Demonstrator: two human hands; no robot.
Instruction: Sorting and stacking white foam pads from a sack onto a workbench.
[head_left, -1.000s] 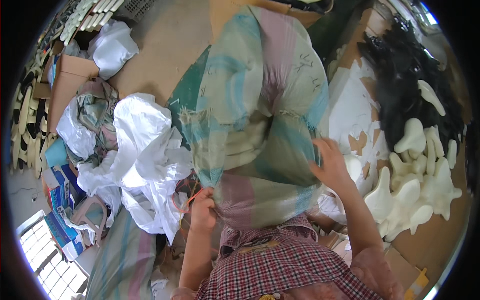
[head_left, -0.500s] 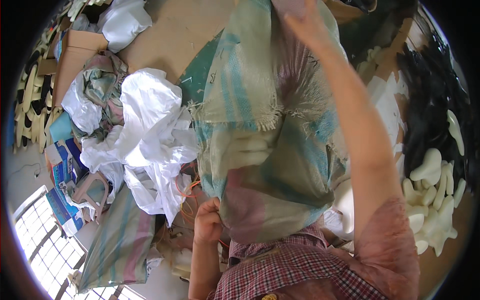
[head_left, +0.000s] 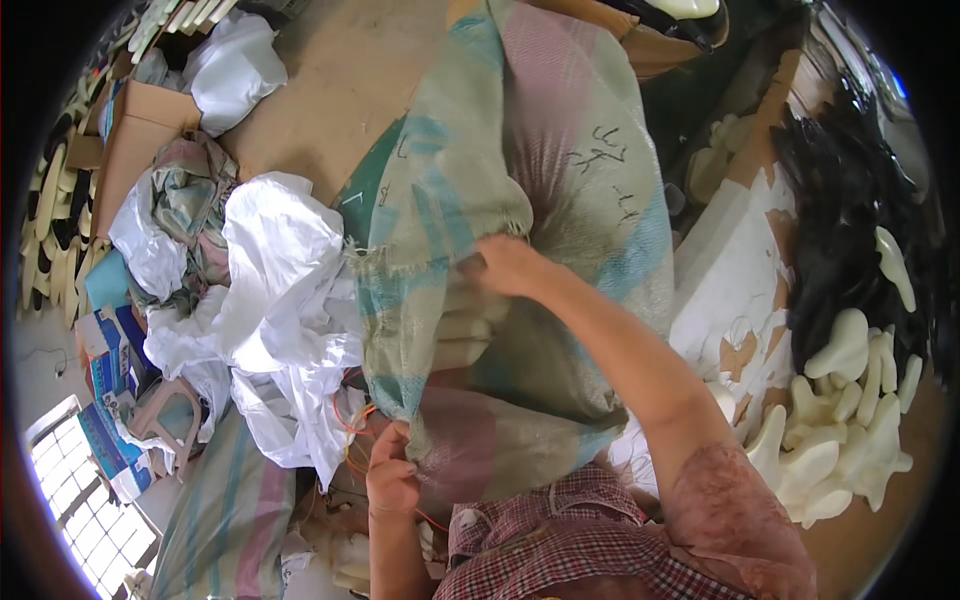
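A large woven sack point(head_left: 600, 180) in grey-green with blue and pink stripes spreads in front of me, its frayed mouth open toward me. Pale cream, rounded pieces point(head_left: 465, 330) show inside it. At the sack's near left edge, my left hand point(head_left: 393, 475) is closed on the fabric. My right hand point(head_left: 508, 265) reaches across the opening and grips the frayed far rim; its fingertips are partly hidden and slightly blurred. The sack's lower inside is hidden by its folds.
White plastic bags point(head_left: 285, 270) lie heaped to the left, near a cardboard box point(head_left: 145, 135) and a beige plastic stool point(head_left: 165, 420). Another striped sack point(head_left: 225, 520) is at lower left. To the right are cream moulded pieces point(head_left: 840, 450) and shiny black pieces point(head_left: 835, 190).
My right hand has come down from the sack's far end to its frayed rim. The far side now spreads wider, showing dark marks. My left hand keeps its hold on the near edge.
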